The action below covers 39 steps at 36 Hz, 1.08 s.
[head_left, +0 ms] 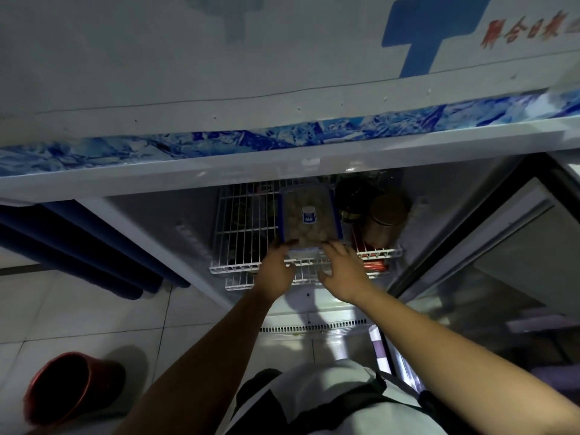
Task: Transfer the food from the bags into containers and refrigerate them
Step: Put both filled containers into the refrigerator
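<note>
A clear plastic container (308, 216) with a blue-rimmed lid and pale round food pieces inside lies on the white wire shelf (241, 227) of the open refrigerator. Both my hands are at its near end. My left hand (276, 270) holds the near left corner, fingers curled against the container's edge. My right hand (342, 271) holds the near right corner the same way. The fingertips of both hands are partly hidden under the container's end.
A brown-lidded jar (387, 215) and a dark jar (353, 196) stand right of the container on the same shelf. The glass fridge door (502, 246) stands open at the right. A red bucket (67, 389) sits on the tiled floor at lower left.
</note>
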### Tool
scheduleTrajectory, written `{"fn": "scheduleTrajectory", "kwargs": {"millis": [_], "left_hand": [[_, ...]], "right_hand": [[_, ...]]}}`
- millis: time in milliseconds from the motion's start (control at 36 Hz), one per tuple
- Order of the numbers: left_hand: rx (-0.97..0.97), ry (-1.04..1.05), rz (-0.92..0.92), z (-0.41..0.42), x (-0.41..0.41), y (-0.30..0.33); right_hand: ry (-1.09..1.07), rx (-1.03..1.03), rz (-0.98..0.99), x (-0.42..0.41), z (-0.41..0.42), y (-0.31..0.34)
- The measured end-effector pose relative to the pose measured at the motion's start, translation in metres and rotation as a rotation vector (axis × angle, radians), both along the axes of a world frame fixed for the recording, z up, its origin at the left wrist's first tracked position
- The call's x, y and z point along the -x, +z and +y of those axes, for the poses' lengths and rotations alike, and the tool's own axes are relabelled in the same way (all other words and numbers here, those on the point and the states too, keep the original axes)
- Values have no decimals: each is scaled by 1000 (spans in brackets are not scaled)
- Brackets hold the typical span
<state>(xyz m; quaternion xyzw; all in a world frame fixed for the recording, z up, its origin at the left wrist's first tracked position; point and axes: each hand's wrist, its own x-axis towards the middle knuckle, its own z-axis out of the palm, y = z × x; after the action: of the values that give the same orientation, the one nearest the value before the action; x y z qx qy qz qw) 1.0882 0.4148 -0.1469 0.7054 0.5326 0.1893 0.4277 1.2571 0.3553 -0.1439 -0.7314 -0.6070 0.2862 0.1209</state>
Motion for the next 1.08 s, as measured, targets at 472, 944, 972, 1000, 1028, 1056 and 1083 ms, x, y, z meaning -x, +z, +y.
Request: {"fn": "scheduleTrajectory", "kwargs": {"millis": [472, 944, 972, 1000, 1028, 1056, 1083], "left_hand": [[-73, -167, 459, -33, 18, 5], [68, 366, 492, -227, 273, 66], [49, 411, 507, -242, 290, 73], [37, 460, 517, -259, 307, 79], [37, 510, 517, -276, 323, 84], [51, 561, 498, -293, 338, 87], [80, 613, 461, -310, 352, 90]], "right_hand": [[55, 118, -198, 19, -28, 1], [594, -37, -62, 224, -114, 85], [636, -47, -59, 243, -118, 90], [678, -58, -60, 263, -123, 95], [717, -69, -64, 282, -130, 98], [749, -79, -72, 301, -136, 100], [779, -84, -77, 320, -144, 100]]}}
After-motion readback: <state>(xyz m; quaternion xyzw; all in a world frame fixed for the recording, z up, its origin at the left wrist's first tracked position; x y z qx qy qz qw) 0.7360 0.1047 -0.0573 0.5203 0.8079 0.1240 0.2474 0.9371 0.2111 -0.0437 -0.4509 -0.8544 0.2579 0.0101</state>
